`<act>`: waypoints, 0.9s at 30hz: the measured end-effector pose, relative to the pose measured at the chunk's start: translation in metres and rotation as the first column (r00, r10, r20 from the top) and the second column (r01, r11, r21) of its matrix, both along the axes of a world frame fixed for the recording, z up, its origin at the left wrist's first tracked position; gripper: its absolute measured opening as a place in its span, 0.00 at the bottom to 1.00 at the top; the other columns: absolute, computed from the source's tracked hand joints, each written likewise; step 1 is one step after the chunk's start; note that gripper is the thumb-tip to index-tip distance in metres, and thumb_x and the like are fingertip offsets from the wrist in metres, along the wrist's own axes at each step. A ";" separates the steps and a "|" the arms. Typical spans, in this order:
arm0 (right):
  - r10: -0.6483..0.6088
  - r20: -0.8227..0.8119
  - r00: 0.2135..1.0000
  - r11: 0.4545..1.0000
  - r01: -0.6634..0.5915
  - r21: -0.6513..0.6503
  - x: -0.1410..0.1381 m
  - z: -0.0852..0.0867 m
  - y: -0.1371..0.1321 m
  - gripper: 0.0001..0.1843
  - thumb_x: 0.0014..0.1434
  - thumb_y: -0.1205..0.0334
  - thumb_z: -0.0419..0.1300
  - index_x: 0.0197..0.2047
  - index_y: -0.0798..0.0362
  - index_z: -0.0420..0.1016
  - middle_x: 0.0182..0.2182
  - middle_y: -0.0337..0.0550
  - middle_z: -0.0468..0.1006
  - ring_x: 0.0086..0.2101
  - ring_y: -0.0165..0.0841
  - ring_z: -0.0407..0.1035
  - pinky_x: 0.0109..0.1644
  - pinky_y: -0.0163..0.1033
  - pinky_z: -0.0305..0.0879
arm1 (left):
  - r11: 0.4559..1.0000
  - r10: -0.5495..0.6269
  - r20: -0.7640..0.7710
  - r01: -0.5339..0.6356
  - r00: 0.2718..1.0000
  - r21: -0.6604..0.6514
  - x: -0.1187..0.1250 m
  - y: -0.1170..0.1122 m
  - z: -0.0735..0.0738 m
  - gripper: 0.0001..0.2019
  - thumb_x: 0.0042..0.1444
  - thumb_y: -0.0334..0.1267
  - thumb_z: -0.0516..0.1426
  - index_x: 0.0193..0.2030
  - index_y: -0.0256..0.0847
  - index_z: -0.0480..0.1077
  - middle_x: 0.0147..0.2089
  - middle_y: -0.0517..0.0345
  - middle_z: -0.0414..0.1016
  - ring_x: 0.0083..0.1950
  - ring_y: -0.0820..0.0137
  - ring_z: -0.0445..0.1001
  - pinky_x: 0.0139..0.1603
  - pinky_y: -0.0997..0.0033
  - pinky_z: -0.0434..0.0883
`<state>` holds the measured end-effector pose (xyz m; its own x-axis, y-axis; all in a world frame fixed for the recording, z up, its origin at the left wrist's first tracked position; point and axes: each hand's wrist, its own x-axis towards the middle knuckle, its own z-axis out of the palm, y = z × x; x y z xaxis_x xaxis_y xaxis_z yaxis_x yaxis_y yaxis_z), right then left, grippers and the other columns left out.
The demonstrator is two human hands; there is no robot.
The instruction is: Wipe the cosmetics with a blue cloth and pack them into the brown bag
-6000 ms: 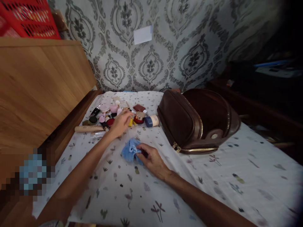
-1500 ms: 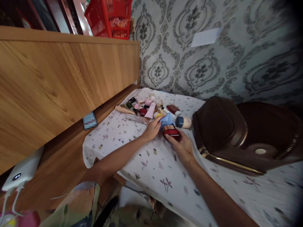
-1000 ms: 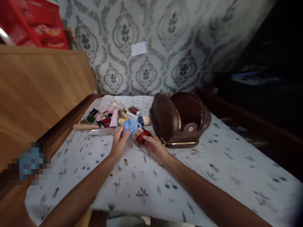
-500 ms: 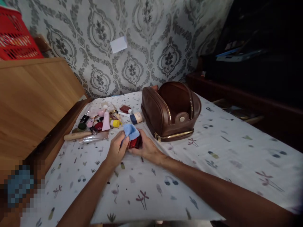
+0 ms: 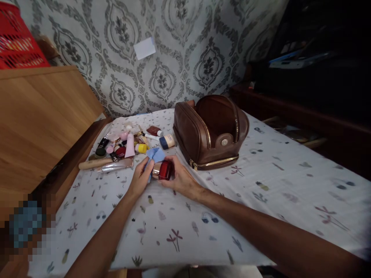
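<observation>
My right hand (image 5: 181, 177) is closed round a small dark red bottle (image 5: 165, 170) with a shiny rose-gold cap, which lies sideways and points left. A light blue cloth (image 5: 155, 155) is pinched in my left hand (image 5: 141, 175), and part of it touches the cap end. Both hands are above the patterned white sheet (image 5: 162, 239). Behind and to the right of them stands a brown leather toiletry bag (image 5: 191, 135), its top unzipped and gaping. Past my left hand lies a pile of cosmetics, with a pink tube (image 5: 130, 146) and a yellow-capped container (image 5: 141, 148).
A navy and cream jar (image 5: 167, 141) sits beside the bag. At the pile's near edge lie a wooden-handled item (image 5: 94, 164) and a clear packet (image 5: 116, 165). A wooden panel (image 5: 49, 104) bounds the left side, with a red basket (image 5: 21, 42) above.
The blue cloth has shifted left and off the bottle, so the rose-gold cap now shows. The bottle has turned more sideways in my right hand.
</observation>
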<state>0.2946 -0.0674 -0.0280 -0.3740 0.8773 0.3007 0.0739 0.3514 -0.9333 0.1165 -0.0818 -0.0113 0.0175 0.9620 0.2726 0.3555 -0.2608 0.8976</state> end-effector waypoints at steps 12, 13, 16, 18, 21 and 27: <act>0.041 -0.245 0.969 0.955 -0.110 -0.275 -0.002 0.003 0.004 0.29 0.48 0.45 0.72 0.48 0.46 0.68 0.38 0.38 0.75 0.37 0.34 0.72 0.39 0.40 0.72 | 0.999 0.003 0.063 -0.006 0.998 0.049 -0.004 0.001 -0.004 0.18 0.63 0.52 0.56 0.54 0.48 0.74 0.49 0.55 0.80 0.58 0.62 0.73 0.62 0.61 0.71; 0.043 -0.285 0.958 0.942 -0.134 -0.307 -0.002 0.003 0.004 0.28 0.49 0.44 0.71 0.47 0.46 0.69 0.37 0.37 0.74 0.36 0.32 0.72 0.36 0.38 0.72 | 0.999 0.016 0.051 -0.018 0.999 0.046 -0.005 0.001 -0.004 0.18 0.63 0.52 0.55 0.55 0.48 0.73 0.50 0.55 0.80 0.59 0.61 0.73 0.62 0.60 0.71; 0.037 -0.395 0.918 0.900 -0.203 -0.385 -0.002 0.004 0.006 0.26 0.49 0.42 0.71 0.44 0.48 0.71 0.34 0.35 0.73 0.32 0.29 0.70 0.31 0.35 0.70 | 0.999 0.025 0.025 -0.026 0.999 0.042 -0.006 0.001 -0.005 0.19 0.64 0.52 0.55 0.57 0.48 0.72 0.48 0.55 0.80 0.59 0.61 0.73 0.62 0.58 0.71; 0.044 -0.447 0.893 0.870 -0.255 -0.423 -0.001 0.005 0.007 0.26 0.48 0.43 0.72 0.43 0.49 0.71 0.34 0.36 0.74 0.32 0.29 0.71 0.33 0.35 0.70 | 0.998 0.003 0.043 -0.006 0.999 0.064 -0.007 0.002 -0.008 0.18 0.63 0.51 0.56 0.55 0.48 0.73 0.47 0.55 0.80 0.58 0.61 0.74 0.64 0.58 0.69; 0.094 -0.482 0.871 0.841 -0.329 -0.430 0.000 0.006 0.006 0.30 0.42 0.52 0.76 0.45 0.50 0.71 0.38 0.38 0.77 0.39 0.32 0.74 0.41 0.37 0.72 | 0.996 -0.003 0.080 -0.004 0.997 0.091 -0.008 0.004 -0.010 0.13 0.63 0.48 0.57 0.50 0.48 0.76 0.45 0.57 0.80 0.58 0.64 0.74 0.65 0.61 0.68; 0.135 -0.432 0.892 0.874 -0.312 -0.373 0.003 0.005 0.005 0.33 0.41 0.63 0.75 0.50 0.48 0.68 0.45 0.39 0.78 0.46 0.35 0.74 0.57 0.43 0.69 | 0.988 0.070 0.093 -0.082 0.993 0.130 -0.011 0.005 -0.011 0.08 0.60 0.45 0.60 0.42 0.46 0.77 0.41 0.59 0.79 0.50 0.66 0.77 0.57 0.65 0.72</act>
<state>0.2973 -0.0626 -0.0226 -0.5093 0.8567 0.0817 -0.3493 -0.1190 -0.9294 0.1053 -0.0765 -0.0225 -0.0843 0.9147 0.3953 0.3002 -0.3550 0.8853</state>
